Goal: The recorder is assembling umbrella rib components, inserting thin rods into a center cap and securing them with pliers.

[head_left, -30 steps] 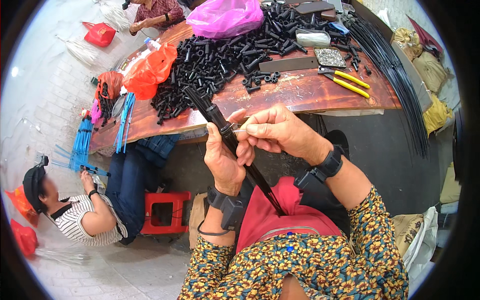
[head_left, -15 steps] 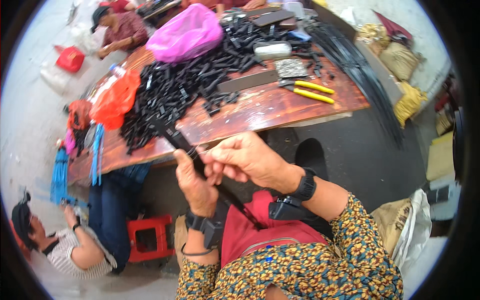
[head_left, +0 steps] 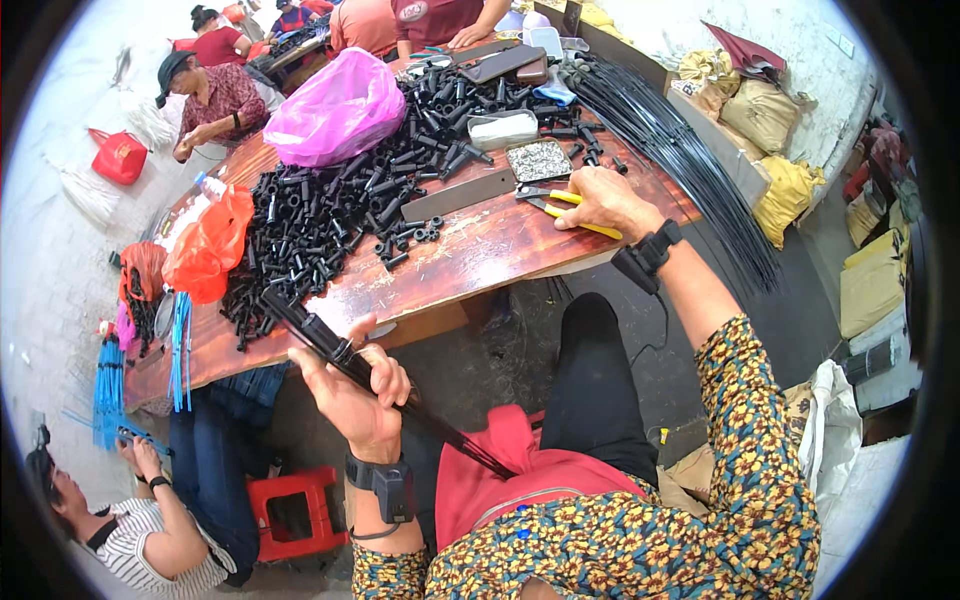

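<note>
Black bundle of rods (head_left: pixel 315 333), held aslant in the left hand (head_left: pixel 360 408), in front of the body and below the near edge of the wooden table (head_left: pixel 480 255). Runs from a thicker upper end, close to that edge, down to the red apron (head_left: pixel 470 490) over the lap. Wraps several fingers of the left hand around the bundle, with thumb lying up one side and forefinger stretched out on the other.

Stretches the right arm forward, right hand (head_left: pixel 605 203) over a pair of pliers (head_left: pixel 567 197) with yellow handles, on the right part of the table. Touches the handles with bent fingers, half closed; cannot tell from this angle how full a grip. Nose of the pliers in sight, dark, pointing left; handles spread apart.

Just beyond the pliers, a shallow tray (head_left: pixel 540 160) of small metal bits; further back, a tub (head_left: pixel 503 128) with white contents. To the left, a flat grey bar (head_left: pixel 457 196), then a wide heap of short black tubes (head_left: pixel 300 200), with a pink plastic bag (head_left: pixel 330 110) at the back. Along the right side, long black strands (head_left: pixel 685 150) hanging past the table edge. At lower left, a red stool (head_left: pixel 290 485) beside a seated person (head_left: pixel 165 535) in a striped top.
</note>
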Tool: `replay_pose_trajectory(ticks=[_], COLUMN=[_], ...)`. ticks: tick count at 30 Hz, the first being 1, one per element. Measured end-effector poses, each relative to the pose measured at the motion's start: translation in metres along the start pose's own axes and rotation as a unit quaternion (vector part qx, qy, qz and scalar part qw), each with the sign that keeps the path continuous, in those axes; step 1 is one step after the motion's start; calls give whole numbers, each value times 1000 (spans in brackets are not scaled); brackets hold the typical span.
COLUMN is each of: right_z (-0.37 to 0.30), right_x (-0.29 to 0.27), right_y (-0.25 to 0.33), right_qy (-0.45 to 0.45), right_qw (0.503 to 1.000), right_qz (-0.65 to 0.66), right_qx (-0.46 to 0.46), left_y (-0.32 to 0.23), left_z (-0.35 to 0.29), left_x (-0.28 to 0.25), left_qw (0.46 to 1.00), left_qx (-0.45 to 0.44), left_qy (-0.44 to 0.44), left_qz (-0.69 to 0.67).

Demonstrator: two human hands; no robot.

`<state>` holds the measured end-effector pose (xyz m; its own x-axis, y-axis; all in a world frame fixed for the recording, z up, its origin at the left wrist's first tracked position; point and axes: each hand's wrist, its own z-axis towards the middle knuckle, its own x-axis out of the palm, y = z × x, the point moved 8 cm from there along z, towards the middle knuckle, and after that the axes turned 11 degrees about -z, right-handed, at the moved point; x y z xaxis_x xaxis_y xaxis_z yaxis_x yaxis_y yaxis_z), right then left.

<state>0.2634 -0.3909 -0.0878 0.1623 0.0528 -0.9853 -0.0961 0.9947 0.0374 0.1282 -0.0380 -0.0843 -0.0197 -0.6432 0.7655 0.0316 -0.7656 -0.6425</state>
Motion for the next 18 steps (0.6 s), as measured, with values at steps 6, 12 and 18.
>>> replay_pose_trajectory(ticks=[6,12,18], right_z=[-26,-106,-130], right_x=[22,-1,-24], right_y=[22,156,205], right_qy=[178,223,-60], right_qw=[856,848,941], right_qz=[480,460,281], right_qx=[70,-142,-179], left_y=[6,13,15], left_z=[0,1,-6], left_x=[-6,2,7], left_qw=[997,998,994], left_qx=[-31,-31,-30], left_qy=[-71,-39,-78], left_qz=[14,47,67])
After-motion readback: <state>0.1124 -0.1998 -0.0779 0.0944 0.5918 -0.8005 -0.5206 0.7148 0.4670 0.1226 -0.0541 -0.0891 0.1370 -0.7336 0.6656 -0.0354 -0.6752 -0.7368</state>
